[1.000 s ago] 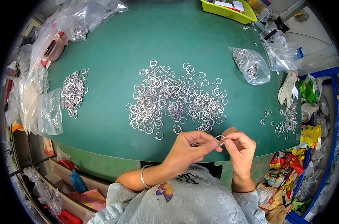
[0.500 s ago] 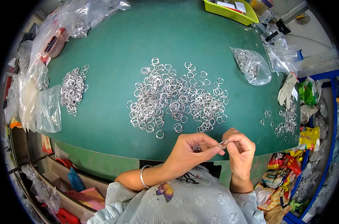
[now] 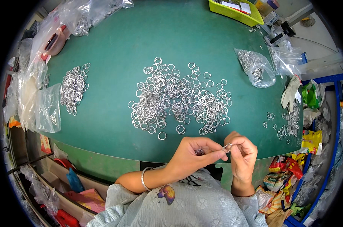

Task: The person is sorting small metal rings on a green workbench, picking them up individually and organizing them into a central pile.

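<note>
Between the fingertips of both hands, just over the table's near edge, is a silver metal ring (image 3: 227, 147). My left hand (image 3: 196, 153) is closed, pinching one side of it, and more metal rings (image 3: 199, 151) show inside its curled fingers. My right hand (image 3: 242, 155) pinches the other side with thumb and forefinger. Beyond the hands, a large loose pile of similar rings (image 3: 179, 98) spreads over the green table (image 3: 114, 45). Two single rings lie at the pile's near side, close to my left hand.
A smaller ring pile (image 3: 74, 89) lies at left beside clear plastic bags (image 3: 48, 109). To the right are a bag of rings (image 3: 256, 68), a white glove (image 3: 290, 94) and scattered rings (image 3: 290, 125). A yellow-green tray (image 3: 237, 13) stands at the far right.
Both hands stay together at the near edge. The ring between the fingertips has tilted slightly and shifted a little to the right; the view has moved very slightly.
</note>
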The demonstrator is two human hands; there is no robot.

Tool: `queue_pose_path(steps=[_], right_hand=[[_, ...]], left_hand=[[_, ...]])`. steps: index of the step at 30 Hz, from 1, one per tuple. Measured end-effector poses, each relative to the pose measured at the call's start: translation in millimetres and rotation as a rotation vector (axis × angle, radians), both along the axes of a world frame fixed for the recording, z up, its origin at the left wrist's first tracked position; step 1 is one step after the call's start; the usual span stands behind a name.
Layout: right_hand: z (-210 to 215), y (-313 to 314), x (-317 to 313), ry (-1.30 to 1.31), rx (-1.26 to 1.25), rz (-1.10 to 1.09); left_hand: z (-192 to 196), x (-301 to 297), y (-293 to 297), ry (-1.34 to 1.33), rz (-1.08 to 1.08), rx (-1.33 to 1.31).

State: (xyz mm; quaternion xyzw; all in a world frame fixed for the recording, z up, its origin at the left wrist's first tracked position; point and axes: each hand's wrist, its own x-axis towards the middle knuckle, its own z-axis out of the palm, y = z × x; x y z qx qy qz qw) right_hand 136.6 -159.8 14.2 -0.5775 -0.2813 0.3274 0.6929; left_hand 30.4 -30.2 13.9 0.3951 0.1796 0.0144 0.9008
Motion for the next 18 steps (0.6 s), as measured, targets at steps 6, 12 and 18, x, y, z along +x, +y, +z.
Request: queue_pose_path(steps=[6, 12, 18], right_hand=[[5.4, 0.8, -1.3, -0.121, -0.008, 0.006], [7.9, -1.1, 0.6, -0.206, -0.038, 0.020], [8.2, -1.4, -2.1, -0.165, -0.015, 0.023]], left_hand=[[1.5, -0.1, 5.9, 0.042, -0.095, -0.052], [2.3, 1.7, 4.8, -0.030, -0.071, -0.030], [-0.5, -0.5, 1.1, -0.125, -0.025, -0.013]])
